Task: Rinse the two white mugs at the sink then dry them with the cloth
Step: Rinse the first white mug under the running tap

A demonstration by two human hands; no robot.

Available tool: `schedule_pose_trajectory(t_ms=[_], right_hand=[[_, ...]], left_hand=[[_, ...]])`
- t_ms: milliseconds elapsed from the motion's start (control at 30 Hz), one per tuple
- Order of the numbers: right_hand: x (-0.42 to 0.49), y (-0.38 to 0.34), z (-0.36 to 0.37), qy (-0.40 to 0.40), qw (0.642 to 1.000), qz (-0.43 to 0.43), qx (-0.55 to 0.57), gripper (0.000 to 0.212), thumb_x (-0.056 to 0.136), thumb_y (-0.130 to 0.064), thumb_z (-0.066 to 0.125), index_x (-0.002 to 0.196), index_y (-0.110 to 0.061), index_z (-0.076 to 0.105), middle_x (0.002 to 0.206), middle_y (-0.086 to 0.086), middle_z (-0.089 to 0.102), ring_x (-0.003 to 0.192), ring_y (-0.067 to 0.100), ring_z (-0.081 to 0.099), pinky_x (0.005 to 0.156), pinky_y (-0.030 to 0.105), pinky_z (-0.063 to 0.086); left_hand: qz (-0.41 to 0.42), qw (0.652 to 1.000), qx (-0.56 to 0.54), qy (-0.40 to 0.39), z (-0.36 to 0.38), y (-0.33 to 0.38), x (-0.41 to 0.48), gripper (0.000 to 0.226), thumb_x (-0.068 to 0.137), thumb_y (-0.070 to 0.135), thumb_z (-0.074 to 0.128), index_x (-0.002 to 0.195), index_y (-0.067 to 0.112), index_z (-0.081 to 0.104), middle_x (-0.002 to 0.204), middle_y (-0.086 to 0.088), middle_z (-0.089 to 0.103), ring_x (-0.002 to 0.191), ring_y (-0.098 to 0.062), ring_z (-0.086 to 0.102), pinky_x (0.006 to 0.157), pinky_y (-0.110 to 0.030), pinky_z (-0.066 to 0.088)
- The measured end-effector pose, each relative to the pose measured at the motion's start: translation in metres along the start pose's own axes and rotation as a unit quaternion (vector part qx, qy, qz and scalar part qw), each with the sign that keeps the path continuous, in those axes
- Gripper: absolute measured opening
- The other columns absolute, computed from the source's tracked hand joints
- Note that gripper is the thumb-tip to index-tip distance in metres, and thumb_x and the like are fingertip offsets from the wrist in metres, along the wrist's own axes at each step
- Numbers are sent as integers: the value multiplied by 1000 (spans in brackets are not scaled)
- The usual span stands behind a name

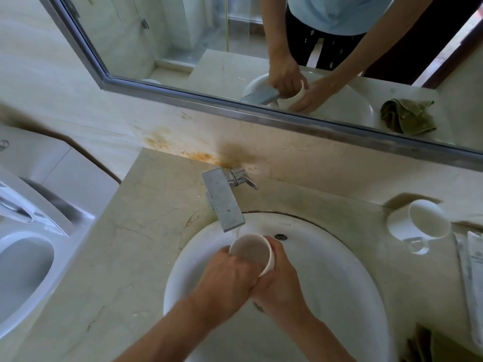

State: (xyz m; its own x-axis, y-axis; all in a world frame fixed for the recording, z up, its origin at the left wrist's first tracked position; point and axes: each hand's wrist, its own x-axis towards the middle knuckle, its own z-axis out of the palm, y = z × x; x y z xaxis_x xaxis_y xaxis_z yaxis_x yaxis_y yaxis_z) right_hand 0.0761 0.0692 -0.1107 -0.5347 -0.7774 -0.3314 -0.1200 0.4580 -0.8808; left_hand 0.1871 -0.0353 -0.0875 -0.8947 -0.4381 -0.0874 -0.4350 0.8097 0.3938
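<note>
Both hands, L [227, 279] & R [281, 283], gripping mug [252, 253] under tap [223, 198] (water on).

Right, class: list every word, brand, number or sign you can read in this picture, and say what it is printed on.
Sink basin rim: faint grey lettering below the faucet, only partly legible; it seems to end in "LER".
Flat packet at the right edge of the counter: dark print, too small and blurred to read.
Mug in the hands, mug on the counter, green cloth: no text visible.
</note>
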Motion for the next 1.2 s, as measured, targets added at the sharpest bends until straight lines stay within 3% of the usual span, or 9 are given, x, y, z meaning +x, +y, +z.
schedule_pose_trajectory(t_ms=[100,267,433,533,600,700,867,1100,1200], right_hand=[[1,1,-8,-9,999,-36,-15,72,64,-35,93,123,-46,54,118,-28,68,107,-7,67,79,11,54],[-7,7,23,127,985,-71,-89,74,83,-32,88,142,-28,44,135,-6,57,119,10,61,98,22,53],[-9,11,-24,-157,984,25,74,79,61,-9,93,121,-52,64,118,-18,76,107,8,75,84,33,65],[-15,17,-11,-54,996,-58,-40,60,72,-19,89,123,-41,65,113,-15,76,104,3,73,85,22,60],[-21,23,12,84,984,-86,-131,52,84,-32,82,132,-25,61,121,-11,68,108,3,67,90,19,56],[-24,21,19,151,979,-90,-104,58,87,-34,81,138,-27,56,127,-9,64,115,6,66,92,19,55],[-12,4,-14,-105,991,44,70,97,60,-29,91,135,-71,46,113,-21,74,104,5,74,86,32,65],[13,-19,-5,34,975,-111,-188,95,87,-59,71,165,-36,21,142,-32,28,135,-15,27,101,-6,20],[16,-28,-24,-36,989,-88,-115,113,77,-50,89,164,-43,18,147,-34,33,139,-13,35,104,5,32]], left_hand=[[74,995,30,-53,-8,-10,3,54,107,59,43,79,20,68,71,0,68,67,-28,58,77,-34,49],[-140,987,-55,51,1,48,1,37,99,39,56,77,18,77,61,0,70,60,-25,67,64,-35,54],[90,996,-3,5,4,-4,-9,65,108,51,49,55,18,64,55,5,66,59,-25,60,79,-29,50],[57,996,63,3,10,22,-17,43,105,38,50,78,23,79,54,5,65,58,-20,63,93,-28,48],[-63,998,6,29,13,57,-13,30,104,39,50,112,24,75,55,4,56,49,-11,53,72,-14,43],[-203,972,-98,71,13,61,-3,65,98,69,22,79,20,61,58,-2,55,53,-16,50,59,-20,36],[-31,994,-100,-44,-1,7,-3,73,100,71,34,62,14,59,64,0,65,68,-22,52,68,-18,41],[-155,981,-113,13,-17,30,29,33,109,41,44,98,18,65,73,4,53,72,-23,53,58,-25,37],[-102,987,-119,27,-29,22,30,79,103,71,25,90,7,70,62,-3,51,56,-23,48,52,-28,36]])
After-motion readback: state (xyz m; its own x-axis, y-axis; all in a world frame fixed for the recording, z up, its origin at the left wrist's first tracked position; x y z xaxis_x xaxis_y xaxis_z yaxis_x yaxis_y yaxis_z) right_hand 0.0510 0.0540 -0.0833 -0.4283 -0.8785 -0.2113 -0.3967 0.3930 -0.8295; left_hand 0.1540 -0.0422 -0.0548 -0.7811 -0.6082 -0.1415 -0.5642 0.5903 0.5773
